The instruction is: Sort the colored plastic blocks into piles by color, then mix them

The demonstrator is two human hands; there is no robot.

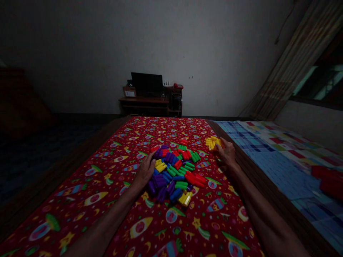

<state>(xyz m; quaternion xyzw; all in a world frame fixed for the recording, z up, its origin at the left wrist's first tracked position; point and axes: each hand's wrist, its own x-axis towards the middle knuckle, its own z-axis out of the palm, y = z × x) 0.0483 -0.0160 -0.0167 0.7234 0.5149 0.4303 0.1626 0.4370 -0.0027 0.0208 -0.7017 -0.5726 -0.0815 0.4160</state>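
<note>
A mixed pile of ribbed plastic toy blocks in purple, blue, green, red and yellow (pixel 173 171) lies on a red cloth printed with rockets and stars (pixel 107 200). At the pile's left edge rests my left hand (pixel 146 169), fingers stretched out and touching the purple blocks (pixel 158 153). Off to the right, a smaller group of yellow blocks (pixel 211 142) sits apart from the pile. My right hand (pixel 227 152) is at this group's right side, its thumb and fingers closed around a yellow block. The palm side of both hands is hidden.
The cloth covers a long table with dark brown edges (pixel 242 178). Beyond its far end stands a desk (pixel 144 101) with a black monitor (pixel 147 82) and a cardboard box (pixel 129 92). To the right spreads a blue patterned sheet (pixel 268 160) with red fabric (pixel 331 182) on it.
</note>
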